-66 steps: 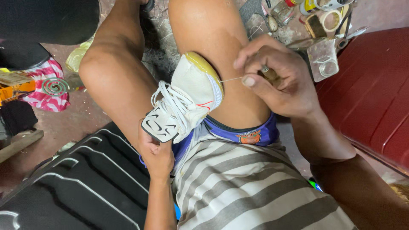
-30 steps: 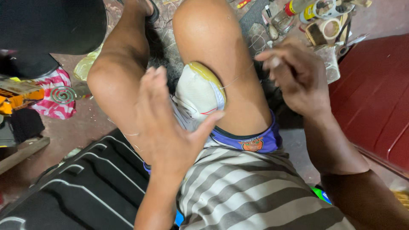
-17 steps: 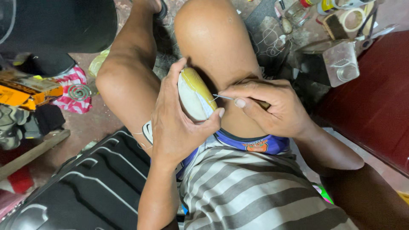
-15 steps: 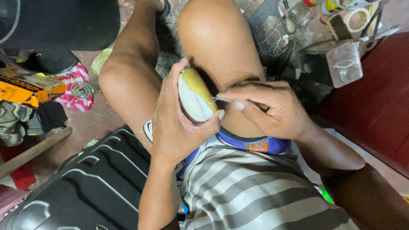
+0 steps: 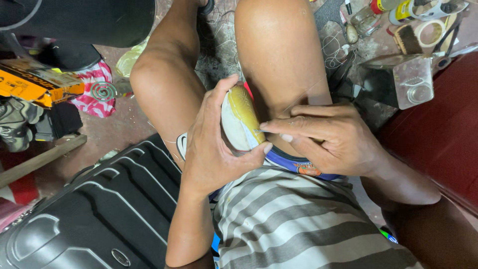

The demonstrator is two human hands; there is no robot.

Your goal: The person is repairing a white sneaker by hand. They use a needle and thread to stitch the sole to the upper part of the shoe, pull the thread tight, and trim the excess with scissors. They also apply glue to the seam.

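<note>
- Between the person's bare knees, a white sneaker (image 5: 238, 119) with a yellowish sole sits tipped on its side, sole facing up toward the camera and toe end pointing away.
- Left hand (image 5: 211, 144) is wrapped around the sneaker from the left side, fingers (image 5: 219, 94) curled over the upper edge and the thumb pressed under the heel end, so it's clamped firmly on the shoe.
- Right hand (image 5: 328, 137) comes in from the right, fingers pinched together on a thin needle (image 5: 260, 130) whose tip touches the edge of the sole, right where sole meets upper.
- A fine thread (image 5: 298, 99) runs up from that pinch across the right thigh; it's really faint, so I can't tell where it ends.
- Striped grey and white shirt (image 5: 298, 224) fills the bottom of the view, with blue shorts (image 5: 298, 164) showing just under the right hand.
- Black hard-shell suitcase (image 5: 94, 209) lies on the floor at lower left, just beside the left forearm.
- Further left there's an orange box (image 5: 35, 82) and a pink and white cloth (image 5: 97, 89) with a green coil lying on it.
- Up at top right, well apart from the hands: a clear plastic jar (image 5: 411, 82), a roll of tape (image 5: 430, 32), a small brush (image 5: 407, 40) and some bottles scattered on the floor.
- Dark red surface (image 5: 443, 134) runs along the right edge.
</note>
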